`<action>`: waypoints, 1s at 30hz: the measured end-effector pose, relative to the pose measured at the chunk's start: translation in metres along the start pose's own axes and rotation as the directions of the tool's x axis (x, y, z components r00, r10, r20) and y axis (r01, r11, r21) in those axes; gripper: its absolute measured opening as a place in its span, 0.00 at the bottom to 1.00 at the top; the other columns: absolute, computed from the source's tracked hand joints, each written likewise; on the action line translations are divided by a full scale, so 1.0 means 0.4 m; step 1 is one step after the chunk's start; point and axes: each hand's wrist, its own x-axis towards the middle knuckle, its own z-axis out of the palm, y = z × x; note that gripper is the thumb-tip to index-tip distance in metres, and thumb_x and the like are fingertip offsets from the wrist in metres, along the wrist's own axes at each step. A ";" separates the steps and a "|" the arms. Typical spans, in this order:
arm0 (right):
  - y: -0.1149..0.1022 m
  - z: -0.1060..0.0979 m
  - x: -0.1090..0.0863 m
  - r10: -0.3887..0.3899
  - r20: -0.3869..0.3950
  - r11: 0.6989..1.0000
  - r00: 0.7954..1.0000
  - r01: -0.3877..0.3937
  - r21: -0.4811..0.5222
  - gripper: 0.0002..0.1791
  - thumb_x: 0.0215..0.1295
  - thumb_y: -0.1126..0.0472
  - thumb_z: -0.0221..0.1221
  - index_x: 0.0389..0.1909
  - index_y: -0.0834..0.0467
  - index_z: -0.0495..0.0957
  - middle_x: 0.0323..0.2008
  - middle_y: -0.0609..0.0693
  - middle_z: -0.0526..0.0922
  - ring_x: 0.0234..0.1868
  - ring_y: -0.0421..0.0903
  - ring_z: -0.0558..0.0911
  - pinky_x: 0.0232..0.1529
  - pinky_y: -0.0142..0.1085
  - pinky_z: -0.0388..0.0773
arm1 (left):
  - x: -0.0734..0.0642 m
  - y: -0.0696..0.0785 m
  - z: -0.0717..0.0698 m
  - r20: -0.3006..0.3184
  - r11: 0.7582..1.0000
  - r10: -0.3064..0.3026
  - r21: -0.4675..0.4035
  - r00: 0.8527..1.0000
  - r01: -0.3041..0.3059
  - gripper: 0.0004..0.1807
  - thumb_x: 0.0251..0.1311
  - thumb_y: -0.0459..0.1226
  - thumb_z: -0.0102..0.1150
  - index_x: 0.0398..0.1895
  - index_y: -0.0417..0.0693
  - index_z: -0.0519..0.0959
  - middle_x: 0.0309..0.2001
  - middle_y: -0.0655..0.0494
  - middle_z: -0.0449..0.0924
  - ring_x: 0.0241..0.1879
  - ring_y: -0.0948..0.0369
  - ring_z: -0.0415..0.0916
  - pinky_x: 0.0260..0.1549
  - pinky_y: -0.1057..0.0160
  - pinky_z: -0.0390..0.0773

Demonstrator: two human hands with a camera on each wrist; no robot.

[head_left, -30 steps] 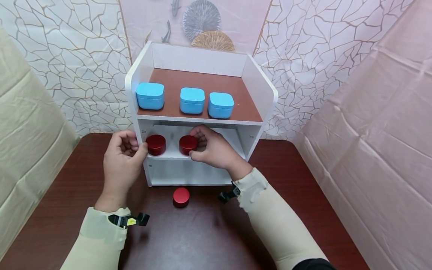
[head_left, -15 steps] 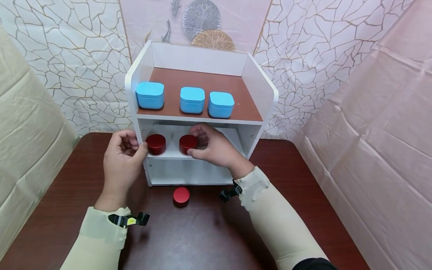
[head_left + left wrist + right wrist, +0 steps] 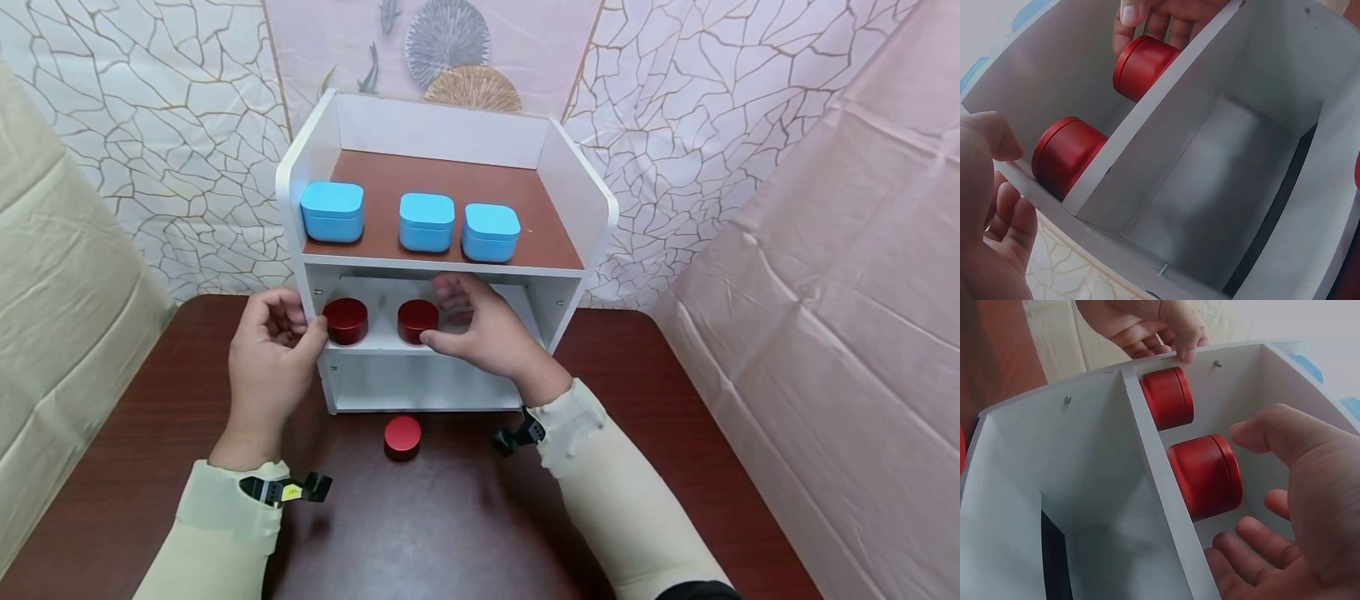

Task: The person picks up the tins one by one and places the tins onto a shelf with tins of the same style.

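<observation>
Two round red tins stand on the middle board of a small white shelf unit [image 3: 442, 392]. In the head view my left hand [image 3: 273, 354] grips the unit's left side panel, thumb at the front edge and fingers outside, beside the left red tin [image 3: 346, 321]. My right hand [image 3: 491, 329] is just right of the other red tin [image 3: 417, 322]. Its thumb and fingers are spread, with a gap to the tin in the right wrist view [image 3: 1210, 478]. A third red tin [image 3: 402, 438] stands on the table in front of the unit.
Three blue square tins with rounded corners, left [image 3: 332, 212], middle [image 3: 426, 222] and right [image 3: 491, 232], stand on the brown top board. The dark red table [image 3: 420, 533] carries the unit. Patterned cloth hangs behind, with pale cloth at both sides.
My right hand has let go of the right red tin, its fingers spreading and drawing slightly right. That tin stays in place. The left hand has not visibly moved.
</observation>
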 end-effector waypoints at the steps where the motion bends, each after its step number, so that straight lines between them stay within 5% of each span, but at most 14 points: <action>1: 0.000 0.000 -0.002 -0.002 -0.004 1.000 1.000 0.002 0.001 0.41 0.57 0.47 0.76 0.69 0.54 0.71 0.62 0.54 0.78 0.58 0.47 0.81 0.62 0.47 0.82 | 0.000 0.000 0.000 0.001 1.000 -0.002 0.001 1.000 0.002 0.20 0.64 0.37 0.69 0.57 0.48 0.75 0.42 0.60 0.74 0.42 0.62 0.74 0.38 0.75 0.76; 13: -0.014 -0.001 -0.055 0.001 -0.044 1.000 0.999 -0.001 0.018 0.40 0.57 0.47 0.76 0.68 0.48 0.71 0.62 0.50 0.78 0.59 0.47 0.82 0.62 0.45 0.82 | 0.000 -0.002 0.003 0.008 1.000 -0.012 0.009 1.000 0.012 0.20 0.65 0.36 0.68 0.57 0.48 0.74 0.42 0.59 0.74 0.42 0.61 0.74 0.38 0.75 0.76; 30: -0.050 0.004 -0.135 -0.026 -0.040 0.999 0.999 0.028 0.040 0.41 0.56 0.47 0.77 0.69 0.52 0.71 0.62 0.49 0.77 0.59 0.47 0.81 0.60 0.43 0.84 | 0.001 -0.002 0.000 0.002 1.000 -0.012 0.003 1.000 0.012 0.20 0.65 0.36 0.69 0.57 0.48 0.75 0.42 0.59 0.74 0.42 0.61 0.74 0.38 0.75 0.76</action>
